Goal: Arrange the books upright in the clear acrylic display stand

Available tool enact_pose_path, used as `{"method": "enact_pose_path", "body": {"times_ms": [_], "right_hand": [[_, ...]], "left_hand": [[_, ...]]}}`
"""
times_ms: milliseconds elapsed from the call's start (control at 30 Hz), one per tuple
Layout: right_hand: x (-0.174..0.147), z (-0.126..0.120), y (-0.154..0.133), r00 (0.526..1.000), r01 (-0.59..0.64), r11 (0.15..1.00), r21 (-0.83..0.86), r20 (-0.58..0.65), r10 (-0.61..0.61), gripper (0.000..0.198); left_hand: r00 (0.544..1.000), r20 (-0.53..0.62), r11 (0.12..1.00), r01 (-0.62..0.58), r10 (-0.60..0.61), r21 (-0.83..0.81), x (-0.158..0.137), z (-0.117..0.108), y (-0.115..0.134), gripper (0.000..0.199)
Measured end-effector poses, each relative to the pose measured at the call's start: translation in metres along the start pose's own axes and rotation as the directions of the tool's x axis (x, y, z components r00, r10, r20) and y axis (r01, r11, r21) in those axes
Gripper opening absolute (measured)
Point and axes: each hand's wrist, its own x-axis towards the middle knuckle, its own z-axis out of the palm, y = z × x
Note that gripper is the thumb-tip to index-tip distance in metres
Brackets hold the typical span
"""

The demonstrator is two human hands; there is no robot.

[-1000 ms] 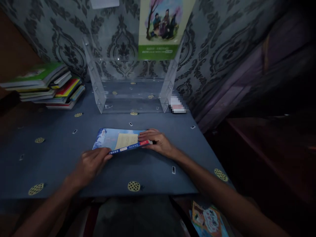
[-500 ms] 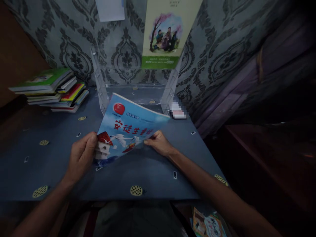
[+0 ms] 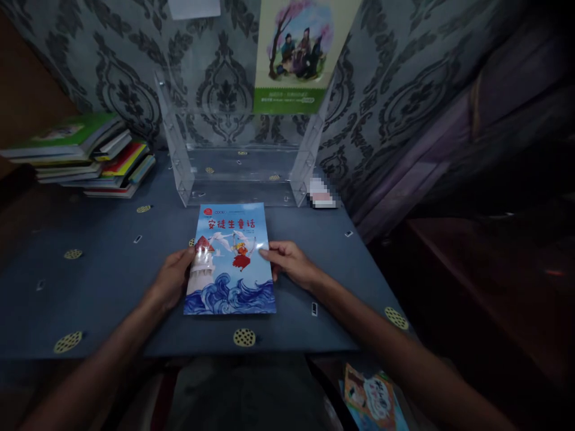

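A blue picture-covered book (image 3: 233, 263) with red Chinese characters faces me, its front cover showing a red-roofed tower, a figure in red and dark blue waves. My left hand (image 3: 174, 275) grips its left edge, thumb on the cover. On the opposite edge, my right hand (image 3: 291, 263) pinches the book with the thumb on top and the fingers partly hidden behind. Just beyond the book stands a clear acrylic book rack (image 3: 182, 173), and a green-and-cream book (image 3: 291, 99) rests upright on its upper part.
At the left is an uneven stack of books (image 3: 90, 155) on the blue patterned tablecloth (image 3: 112, 269). A small pixelated item (image 3: 322, 194) lies beside the rack's right foot. Below the table's front edge, another book (image 3: 375, 398) shows at the lower right. A purple curtain (image 3: 431, 143) hangs at right.
The book has gone from tilted and bent to flat and square to me, its whole cover now visible. Both hands still hold its sides. The view has shifted slightly.
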Motion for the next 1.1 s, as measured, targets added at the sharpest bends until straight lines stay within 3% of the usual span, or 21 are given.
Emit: {"method": "enact_pose_path", "body": {"times_ms": [100,167,267,367,467,533,600,700,733,800,967,1100], "right_hand": [[0.002,0.001,-0.002,0.998,-0.056,0.997,-0.06,-0.007,0.055,0.055],[0.003,0.002,-0.002,0.997,-0.075,0.991,-0.107,-0.033,0.072,0.053],[0.003,0.001,-0.002,0.992,-0.122,0.979,-0.161,-0.056,0.114,0.054],[-0.001,-0.007,-0.006,0.987,-0.148,0.937,-0.317,-0.114,0.117,0.052],[-0.003,-0.011,-0.013,0.965,-0.057,0.772,-0.633,-0.233,-0.12,0.04],[0.0,-0.004,-0.016,0.926,0.046,0.623,-0.781,-0.201,-0.321,0.031],[0.01,0.009,-0.016,0.9,0.203,0.508,-0.837,-0.045,-0.433,0.019],[0.034,0.025,-0.008,0.861,0.435,0.362,-0.824,0.263,-0.436,0.036],[0.043,0.026,-0.005,0.855,0.458,0.321,-0.829,0.313,-0.413,0.042],[0.058,0.019,0.001,0.872,0.416,0.261,-0.871,0.301,-0.386,0.046],[0.067,-0.017,0.006,0.893,0.314,0.287,-0.905,0.18,-0.413,0.044],[0.066,-0.024,0.005,0.892,0.304,0.31,-0.901,0.155,-0.424,0.043]], "left_hand": [[0.995,0.095,0.95,-0.054,0.026,0.308,0.004,-0.014,0.005,0.043],[0.987,0.151,0.838,-0.133,0.061,0.53,0.005,-0.022,0.011,0.045],[0.968,0.189,0.561,-0.249,0.163,0.789,0.005,-0.03,0.022,0.04],[0.926,0.232,0.234,-0.307,0.299,0.922,0.008,-0.034,0.033,0.035],[0.859,0.288,0.047,-0.338,0.423,0.94,0.019,-0.028,0.038,0.031],[0.805,0.361,-0.005,-0.407,0.47,0.913,0.03,-0.02,0.036,0.028],[0.767,0.427,-0.036,-0.468,0.479,0.883,0.042,-0.011,0.031,0.029],[0.76,0.45,-0.083,-0.47,0.469,0.879,0.056,0.0,0.019,0.033],[0.76,0.447,-0.092,-0.462,0.472,0.882,0.059,0.002,0.016,0.033],[0.75,0.44,-0.094,-0.457,0.494,0.884,0.061,0.003,0.011,0.033],[0.712,0.461,-0.098,-0.488,0.529,0.867,0.062,0.0,0.006,0.035],[0.683,0.506,-0.173,-0.497,0.526,0.85,0.063,0.0,0.009,0.037]]}}
